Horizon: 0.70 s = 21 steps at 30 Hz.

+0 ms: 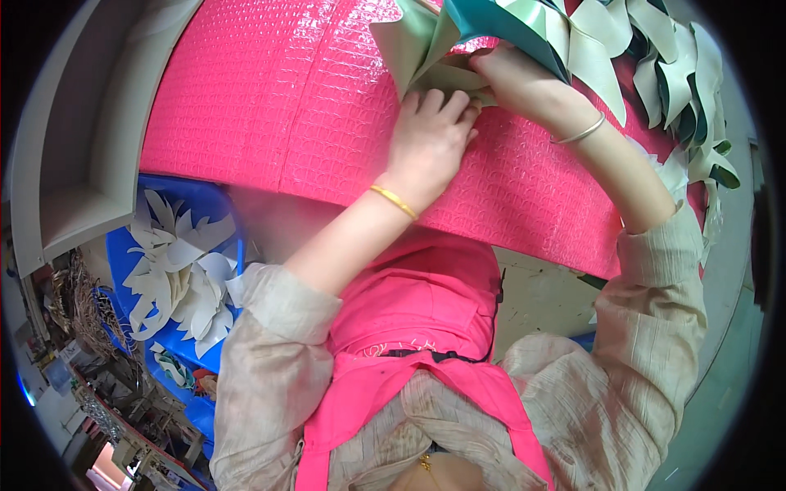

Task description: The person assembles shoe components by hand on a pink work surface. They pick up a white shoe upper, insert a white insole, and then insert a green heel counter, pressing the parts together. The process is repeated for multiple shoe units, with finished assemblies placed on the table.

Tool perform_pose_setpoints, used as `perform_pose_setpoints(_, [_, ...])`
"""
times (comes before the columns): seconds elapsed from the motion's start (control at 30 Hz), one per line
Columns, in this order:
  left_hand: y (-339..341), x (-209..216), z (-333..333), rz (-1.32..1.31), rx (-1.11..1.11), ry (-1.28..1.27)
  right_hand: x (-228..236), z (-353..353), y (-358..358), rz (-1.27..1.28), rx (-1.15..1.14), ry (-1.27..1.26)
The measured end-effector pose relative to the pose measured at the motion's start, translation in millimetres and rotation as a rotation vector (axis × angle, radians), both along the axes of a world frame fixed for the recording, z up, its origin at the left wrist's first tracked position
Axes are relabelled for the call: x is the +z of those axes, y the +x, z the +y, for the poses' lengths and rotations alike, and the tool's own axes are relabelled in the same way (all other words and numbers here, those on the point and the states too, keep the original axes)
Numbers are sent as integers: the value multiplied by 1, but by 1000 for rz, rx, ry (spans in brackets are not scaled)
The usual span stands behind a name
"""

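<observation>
At the far middle of the pink table cover, pale green leaf-shaped pieces (pixel 409 49) of flexible sheet stand up, with a curved teal piece (pixel 512 26) rising beside them. My left hand (pixel 430 139), yellow band at its wrist, is closed with fingers curled over the lower edge of a pale green piece (pixel 450 78). Opposite it, my right hand (pixel 512 78), with a silver bangle above the wrist, grips the same piece from the right. Its fingertips are partly hidden by the folds, and the teal piece overhangs it.
The quilted pink cover (pixel 246 106) spreads across the table. Many pale and dark green leaf shapes (pixel 602 57) pile up at the far right. Left of me, a blue bin (pixel 123 245) holds white cut pieces (pixel 184 274). A grey open box-like frame (pixel 74 213) borders the table's left side.
</observation>
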<state>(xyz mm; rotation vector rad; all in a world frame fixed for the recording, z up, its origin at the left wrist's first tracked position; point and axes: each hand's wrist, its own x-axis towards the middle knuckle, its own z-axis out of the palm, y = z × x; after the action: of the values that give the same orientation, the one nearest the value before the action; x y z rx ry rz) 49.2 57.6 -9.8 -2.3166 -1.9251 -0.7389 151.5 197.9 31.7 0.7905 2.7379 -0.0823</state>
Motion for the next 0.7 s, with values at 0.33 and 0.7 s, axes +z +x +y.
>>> perform_pose_setpoints(0.33, [12, -8, 12, 76, -8, 119, 8, 9, 7, 67, 106, -122])
perform_pose_setpoints(0.7, [-68, 49, -33, 677, -544, -28, 50, -12, 8, 138, 8, -652])
